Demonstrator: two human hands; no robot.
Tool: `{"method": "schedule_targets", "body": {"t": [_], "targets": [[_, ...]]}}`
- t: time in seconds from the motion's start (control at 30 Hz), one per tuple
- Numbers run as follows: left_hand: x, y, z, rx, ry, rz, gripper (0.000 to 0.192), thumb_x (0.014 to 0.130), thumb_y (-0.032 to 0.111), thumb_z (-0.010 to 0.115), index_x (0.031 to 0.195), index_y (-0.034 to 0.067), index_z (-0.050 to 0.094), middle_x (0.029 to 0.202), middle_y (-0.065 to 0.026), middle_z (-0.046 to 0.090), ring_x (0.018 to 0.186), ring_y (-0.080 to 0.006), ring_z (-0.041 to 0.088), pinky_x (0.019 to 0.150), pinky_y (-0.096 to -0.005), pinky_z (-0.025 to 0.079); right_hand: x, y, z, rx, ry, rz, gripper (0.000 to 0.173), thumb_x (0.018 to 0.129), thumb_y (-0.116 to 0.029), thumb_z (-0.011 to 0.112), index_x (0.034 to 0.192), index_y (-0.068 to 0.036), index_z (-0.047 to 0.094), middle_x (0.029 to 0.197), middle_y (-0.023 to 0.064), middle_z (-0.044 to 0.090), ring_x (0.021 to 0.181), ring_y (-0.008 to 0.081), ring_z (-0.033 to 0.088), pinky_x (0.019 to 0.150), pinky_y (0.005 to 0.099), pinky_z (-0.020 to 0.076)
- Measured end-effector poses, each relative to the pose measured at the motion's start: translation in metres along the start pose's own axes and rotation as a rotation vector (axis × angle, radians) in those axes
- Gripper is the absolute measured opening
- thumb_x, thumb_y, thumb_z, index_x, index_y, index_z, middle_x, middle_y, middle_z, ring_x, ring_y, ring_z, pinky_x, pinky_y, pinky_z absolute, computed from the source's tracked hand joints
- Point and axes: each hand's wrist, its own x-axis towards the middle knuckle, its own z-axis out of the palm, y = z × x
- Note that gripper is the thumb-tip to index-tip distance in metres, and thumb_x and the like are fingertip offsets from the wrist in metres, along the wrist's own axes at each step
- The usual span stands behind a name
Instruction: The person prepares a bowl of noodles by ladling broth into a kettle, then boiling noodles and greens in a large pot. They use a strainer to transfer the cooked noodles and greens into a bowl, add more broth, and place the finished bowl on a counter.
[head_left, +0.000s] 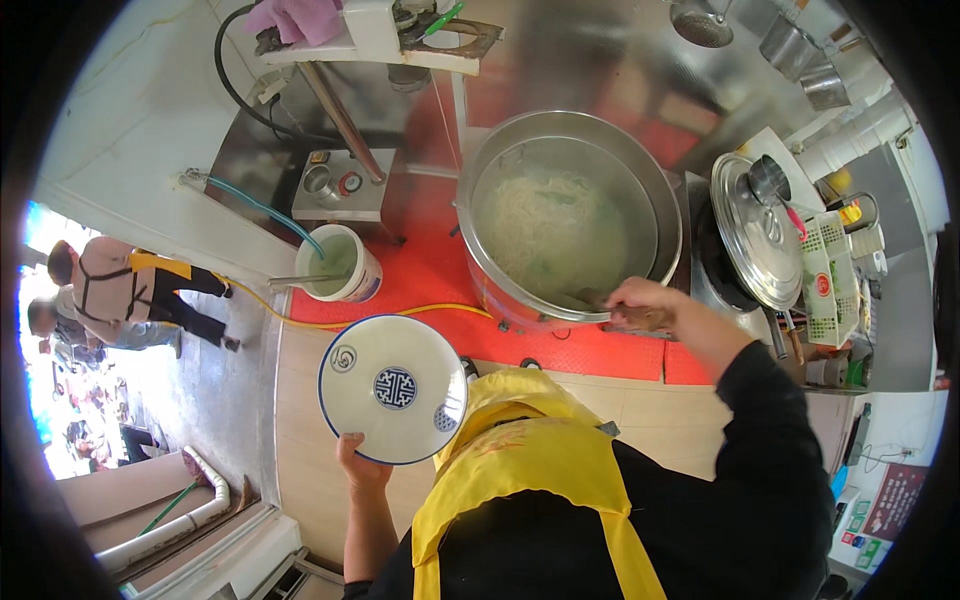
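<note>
My left hand (364, 461) grips the rim of a white bowl with blue patterns (360, 405), thumb on the inner edge; no food shows in it. At the near right rim of a large steel pot (669, 202), my right hand (637, 300) is closed on a handle that looks wooden. The tool's far end reaches into the pot and is blurred, so its kind is unclear. Pale noodles (536, 221) lie in cloudy liquid in the pot, with some green bits among them.
Left of the pot stands a white bucket (369, 279) with water, a hose and a metal handle. A lidded pan (754, 262) with a ladle (768, 178) on its lid is at right, beside a green plastic basket (823, 289). A yellow hose (409, 310) crosses the red mat. People (112, 281) stand outside at left.
</note>
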Motion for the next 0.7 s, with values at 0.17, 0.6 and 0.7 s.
{"method": "schedule_targets", "body": {"t": [0.17,0.6,0.7], "targets": [[-0.019,-0.011,0.015,0.006,0.045,0.018,0.063,0.077,0.024,0.053,0.136,0.003,0.053,0.126,-0.013,0.063,0.116,-0.0319,0.061,0.099,-0.0453,0.051,0.069,0.027,0.02,0.916,-0.141,-0.011,0.018,0.1,-0.009,0.052,0.106,0.006,0.047,0.089,0.012,0.059,0.062,0.0117,0.061,0.052,0.0223,0.0549],[-0.039,-0.032,0.038,0.006,0.04,0.099,0.059,0.077,0.024,0.053,0.132,0.004,0.056,0.124,-0.0125,0.064,0.114,-0.0309,0.062,0.097,-0.0445,0.051,0.095,0.026,-0.06,-0.028,0.362,-0.313,0.017,0.092,-0.005,0.057,0.08,0.008,0.059,0.07,0.0171,0.063,0.056,0.0241,0.063,0.049,0.0383,0.0503],[-0.04,-0.033,0.045,0.014,0.069,0.095,0.059,0.077,0.024,0.053,0.133,0.003,0.055,0.124,-0.0127,0.064,0.115,-0.0312,0.062,0.097,-0.0446,0.051,0.121,0.018,-0.056,-0.183,0.35,-0.353,0.014,0.091,-0.001,0.06,0.08,0.008,0.059,0.07,0.019,0.063,0.059,0.0272,0.064,0.051,0.0389,0.0508]]}}
